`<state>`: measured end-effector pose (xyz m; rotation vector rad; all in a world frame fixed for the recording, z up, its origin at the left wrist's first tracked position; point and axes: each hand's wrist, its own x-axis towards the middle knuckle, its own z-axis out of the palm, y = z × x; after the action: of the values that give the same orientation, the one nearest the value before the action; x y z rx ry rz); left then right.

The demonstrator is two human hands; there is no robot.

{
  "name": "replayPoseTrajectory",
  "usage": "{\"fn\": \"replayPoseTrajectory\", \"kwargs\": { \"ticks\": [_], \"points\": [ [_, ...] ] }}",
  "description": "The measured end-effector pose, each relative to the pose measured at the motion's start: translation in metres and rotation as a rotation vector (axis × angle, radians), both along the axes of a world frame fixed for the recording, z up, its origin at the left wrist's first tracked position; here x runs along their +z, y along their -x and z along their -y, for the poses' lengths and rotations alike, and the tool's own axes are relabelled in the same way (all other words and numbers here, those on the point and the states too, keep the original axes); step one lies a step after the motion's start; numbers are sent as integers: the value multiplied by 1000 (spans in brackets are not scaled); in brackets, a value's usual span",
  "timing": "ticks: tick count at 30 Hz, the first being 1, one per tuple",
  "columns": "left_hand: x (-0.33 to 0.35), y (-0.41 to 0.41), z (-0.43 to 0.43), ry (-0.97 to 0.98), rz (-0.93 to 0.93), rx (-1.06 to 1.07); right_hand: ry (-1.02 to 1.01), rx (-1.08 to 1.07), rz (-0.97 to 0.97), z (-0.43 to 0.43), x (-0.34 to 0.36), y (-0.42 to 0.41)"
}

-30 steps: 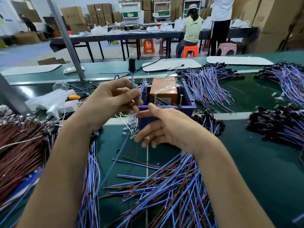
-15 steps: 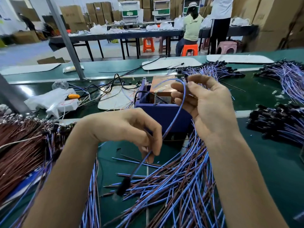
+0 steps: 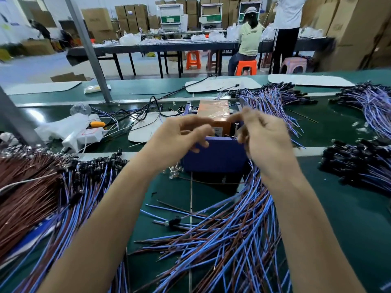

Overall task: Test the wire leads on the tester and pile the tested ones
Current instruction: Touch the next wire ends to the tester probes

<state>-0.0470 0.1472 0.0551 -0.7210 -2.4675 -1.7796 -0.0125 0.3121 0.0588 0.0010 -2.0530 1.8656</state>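
The tester [image 3: 213,157] is a blue open box with an orange block inside, standing mid-table. My left hand [image 3: 182,134] and my right hand [image 3: 264,136] are both raised at its near rim, fingers pinched and blurred by motion. A thin strand of a wire lead [image 3: 228,135] shows between the fingertips, close to an upright metal pin in the box. A loose heap of blue and brown leads [image 3: 222,235] lies under my forearms. A dense bundle of brown and blue leads with black ends [image 3: 42,187] fills the left.
More piles of blue leads with black ends lie at the right [image 3: 359,163] and behind the tester [image 3: 273,100]. A white power strip and bag [image 3: 82,134] sit left of the tester. A grey post [image 3: 88,49] rises behind. People work at a far table.
My left hand has risen from low over the table to the tester's rim. My right hand has dropped slightly to meet it there. The long blue lead no longer arcs between them.
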Motion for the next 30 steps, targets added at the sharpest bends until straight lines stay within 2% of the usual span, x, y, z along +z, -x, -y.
{"fn": "replayPoseTrajectory", "kwargs": {
  "ticks": [2,5,12,15,19,22,26,30],
  "points": [
    [-1,-3,-10,-248,58,8,-168,105,114,5,-7,4],
    [-3,-4,-16,-369,104,32,-298,185,180,10,-14,6],
    [-10,-1,-21,-451,232,-22,-291,280,204,6,-16,6],
    [-12,1,-21,-481,277,-22,-167,308,190,-2,-13,6],
    [-21,9,-16,-285,366,89,92,256,137,-23,-10,9],
    [-31,17,-14,-141,348,218,250,147,64,-36,-10,9],
    [-39,22,-13,-77,270,289,255,-14,67,-52,-16,17],
    [-42,25,-14,12,150,422,91,-41,214,-59,-25,20]
  ]
}}
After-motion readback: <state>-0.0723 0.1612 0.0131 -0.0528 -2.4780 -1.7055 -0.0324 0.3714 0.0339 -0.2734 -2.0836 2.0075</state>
